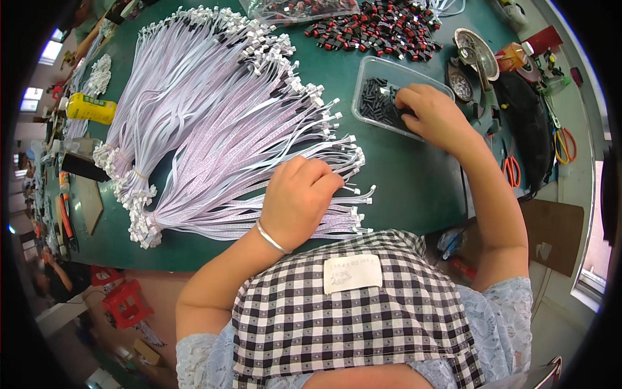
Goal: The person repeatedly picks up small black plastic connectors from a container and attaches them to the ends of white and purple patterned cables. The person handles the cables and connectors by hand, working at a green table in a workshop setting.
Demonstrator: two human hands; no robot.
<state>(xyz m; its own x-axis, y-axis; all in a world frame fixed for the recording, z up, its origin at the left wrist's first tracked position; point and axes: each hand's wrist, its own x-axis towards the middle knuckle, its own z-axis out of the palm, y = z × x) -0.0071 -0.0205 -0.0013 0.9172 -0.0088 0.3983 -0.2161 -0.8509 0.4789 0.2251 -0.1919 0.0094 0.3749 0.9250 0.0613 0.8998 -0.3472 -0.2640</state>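
Bundles of white and pale pink flat cables (214, 149) with white connectors fan out across the green table. My left hand (298, 198), a silver bangle on its wrist, rests over the nearest bundle with its fingers curled closed around a cable near the connector ends. To the right, my right hand (434, 117) reaches into a clear plastic box (369, 65). Short black tubes (382, 104) lie in that box. The right fingers are bent together among the tubes, and their tips are partly hidden, so what they pinch cannot be made out.
A heap of red and black small parts (382, 29) lies beyond the box, beside a clear bag (298, 10) of similar parts. Metal dishes (476, 52), orange-handled scissors (512, 170) and a black pouch (525, 123) are at right. A yellow bottle (91, 108) lies at left.
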